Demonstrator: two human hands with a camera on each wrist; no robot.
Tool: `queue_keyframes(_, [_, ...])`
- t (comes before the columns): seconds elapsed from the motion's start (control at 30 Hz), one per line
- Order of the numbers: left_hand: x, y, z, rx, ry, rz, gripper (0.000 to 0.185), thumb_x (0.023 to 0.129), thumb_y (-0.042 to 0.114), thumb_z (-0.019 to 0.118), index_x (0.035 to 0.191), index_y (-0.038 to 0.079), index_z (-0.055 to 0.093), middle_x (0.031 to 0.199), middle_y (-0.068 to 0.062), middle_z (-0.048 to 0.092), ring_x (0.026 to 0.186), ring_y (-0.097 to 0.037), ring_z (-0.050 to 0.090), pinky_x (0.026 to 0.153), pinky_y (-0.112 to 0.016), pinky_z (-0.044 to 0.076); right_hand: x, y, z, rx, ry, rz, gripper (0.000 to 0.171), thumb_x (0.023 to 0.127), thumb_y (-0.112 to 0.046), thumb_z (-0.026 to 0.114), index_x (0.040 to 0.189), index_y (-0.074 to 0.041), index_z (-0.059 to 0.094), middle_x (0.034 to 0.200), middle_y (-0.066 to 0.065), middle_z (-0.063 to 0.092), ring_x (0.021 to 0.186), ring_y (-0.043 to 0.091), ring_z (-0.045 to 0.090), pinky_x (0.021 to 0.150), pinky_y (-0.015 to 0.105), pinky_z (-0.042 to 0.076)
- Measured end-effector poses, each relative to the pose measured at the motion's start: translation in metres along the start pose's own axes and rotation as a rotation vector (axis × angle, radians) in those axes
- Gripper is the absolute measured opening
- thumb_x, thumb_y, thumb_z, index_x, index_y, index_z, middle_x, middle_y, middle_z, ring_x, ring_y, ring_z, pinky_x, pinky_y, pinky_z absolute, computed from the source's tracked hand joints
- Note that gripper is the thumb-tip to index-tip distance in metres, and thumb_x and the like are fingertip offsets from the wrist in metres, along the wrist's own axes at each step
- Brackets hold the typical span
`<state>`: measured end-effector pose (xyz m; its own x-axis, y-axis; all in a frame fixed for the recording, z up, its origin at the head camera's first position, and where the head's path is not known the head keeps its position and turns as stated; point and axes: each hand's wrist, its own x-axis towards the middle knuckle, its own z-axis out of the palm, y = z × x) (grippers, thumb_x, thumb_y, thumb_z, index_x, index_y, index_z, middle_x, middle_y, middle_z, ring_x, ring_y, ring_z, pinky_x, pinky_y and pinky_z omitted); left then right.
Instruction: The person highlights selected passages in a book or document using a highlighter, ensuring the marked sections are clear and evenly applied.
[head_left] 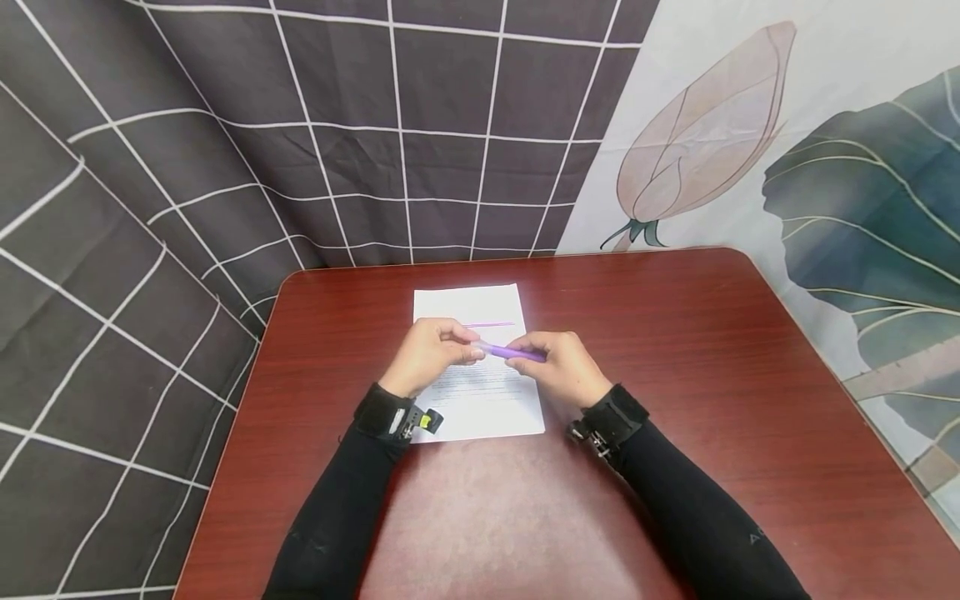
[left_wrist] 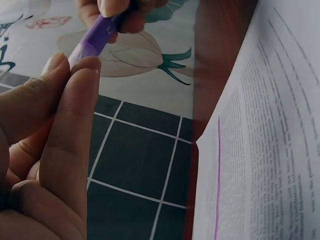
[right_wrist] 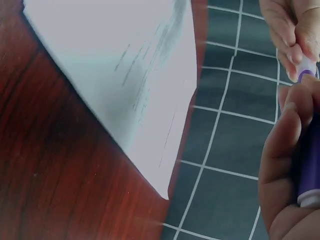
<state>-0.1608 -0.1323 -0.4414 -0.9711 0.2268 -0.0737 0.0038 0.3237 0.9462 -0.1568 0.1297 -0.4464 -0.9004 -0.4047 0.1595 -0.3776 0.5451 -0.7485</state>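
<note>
A purple highlighter (head_left: 517, 353) is held between both hands above a printed sheet of paper (head_left: 487, 417). With thumb and fingertips, the left hand (head_left: 429, 357) pinches its clear, pale cap (left_wrist: 80, 52) at the tip end. The right hand (head_left: 564, 367) grips the purple barrel (right_wrist: 311, 160), whose rear end shows near the palm in the right wrist view. Fingers hide part of the cap, including its outer end. Across the upper part of the sheet runs a purple line (head_left: 491, 324), which the left wrist view shows running beside the printed text.
The paper lies on a reddish-brown wooden table (head_left: 675, 333). Behind and to the left hangs a dark cloth with a white grid (head_left: 442, 83). A white cloth with a flower and leaf print (head_left: 705, 133) hangs at the right. Both wrists wear black straps.
</note>
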Motion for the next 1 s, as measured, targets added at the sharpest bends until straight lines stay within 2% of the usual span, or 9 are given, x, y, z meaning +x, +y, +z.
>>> queue_keyframes(0.17, [0.000,-0.004,-0.003,0.023,-0.017,0.008,0.020,0.094,0.010,0.093,0.113,0.007,0.089,0.102,-0.010,0.088,0.089,-0.017,0.082,0.084,-0.032,0.062,0.000,0.000,0.004,-0.008,-0.011,0.007,0.020,0.097,-0.014,0.092,0.115,-0.007,0.088,0.092,0.005,0.082,0.078,0.018,0.063,0.069,0.026,0.051])
queue_keyframes(0.37, [-0.001,-0.004,-0.005,-0.016,-0.035,0.023,0.022,0.095,0.009,0.091,0.116,0.005,0.086,0.106,-0.015,0.088,0.092,-0.018,0.083,0.086,-0.031,0.066,0.000,0.001,0.003,-0.031,-0.035,0.004,0.021,0.097,-0.016,0.091,0.117,-0.009,0.087,0.093,0.004,0.083,0.079,0.016,0.065,0.073,0.027,0.056])
queue_keyframes(0.63, [-0.002,-0.007,-0.007,-0.007,-0.004,0.029,0.023,0.097,0.010,0.089,0.119,0.005,0.084,0.106,-0.014,0.087,0.092,-0.017,0.083,0.084,-0.028,0.064,0.002,0.002,0.004,-0.050,-0.044,-0.033,0.025,0.096,-0.009,0.086,0.121,-0.009,0.088,0.095,0.006,0.082,0.082,0.014,0.067,0.076,0.026,0.057])
queue_keyframes(0.83, [0.000,-0.008,-0.001,-0.091,-0.008,-0.002,0.035,0.098,0.006,0.088,0.130,-0.003,0.078,0.115,-0.020,0.086,0.095,-0.016,0.085,0.086,-0.026,0.067,0.000,0.004,0.007,-0.048,-0.044,-0.020,0.024,0.094,-0.010,0.089,0.118,-0.006,0.088,0.093,0.005,0.082,0.082,0.011,0.067,0.074,0.023,0.055])
queue_keyframes(1.0, [0.003,-0.007,0.007,-0.170,0.000,-0.005,0.039,0.098,0.002,0.087,0.133,-0.008,0.075,0.120,-0.024,0.084,0.093,-0.010,0.084,0.085,-0.023,0.067,-0.003,0.005,0.007,-0.037,-0.051,0.018,0.022,0.095,-0.012,0.089,0.116,-0.005,0.087,0.093,0.006,0.082,0.081,0.010,0.067,0.072,0.023,0.055])
